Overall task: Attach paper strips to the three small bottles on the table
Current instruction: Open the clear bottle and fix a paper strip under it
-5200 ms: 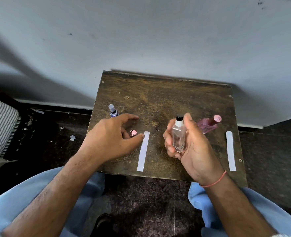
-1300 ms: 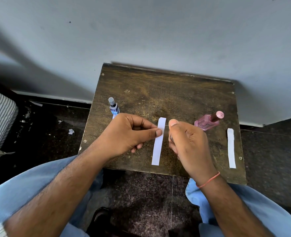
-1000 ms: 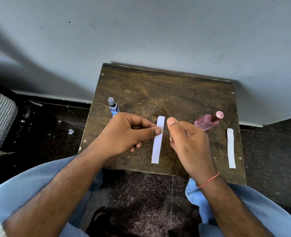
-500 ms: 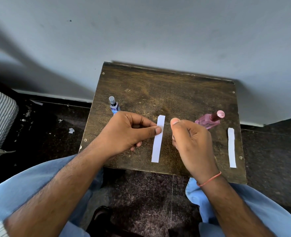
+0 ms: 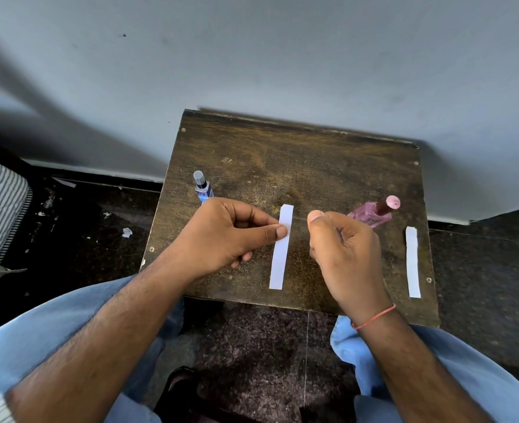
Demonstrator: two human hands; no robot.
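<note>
- The table (image 5: 282, 154) is carrying everything, a small dark wooden top set against the wall, and the work is happening over its near half, so keeping the hands low over the wood is looking like the safe way to do this step.
- The left hand (image 5: 221, 239) is pinching the paper strip (image 5: 281, 248) between thumb and forefinger near the strip's far end, the rest of the strip trailing toward the person.
- The right hand (image 5: 340, 248) is sitting just beside the strip, fingers curled in and thumb up; whether it is gripping the third bottle inside the fist I cannot tell, since nothing of one is showing.
- To do the step well, I judge the strip should be kept taut and square to the bottle's side, one end pressed down first and then smoothed along, not dropped on all at once.
- The pink bottle (image 5: 371, 213) is lying tilted just beyond the right hand, bare of any strip.
- The spare strip (image 5: 413, 261) is lying flat near the table's right edge, apart from both hands.
- The blue bottle (image 5: 202, 187) is standing upright just behind the left hand, its base hidden by the knuckles, also bare.
</note>
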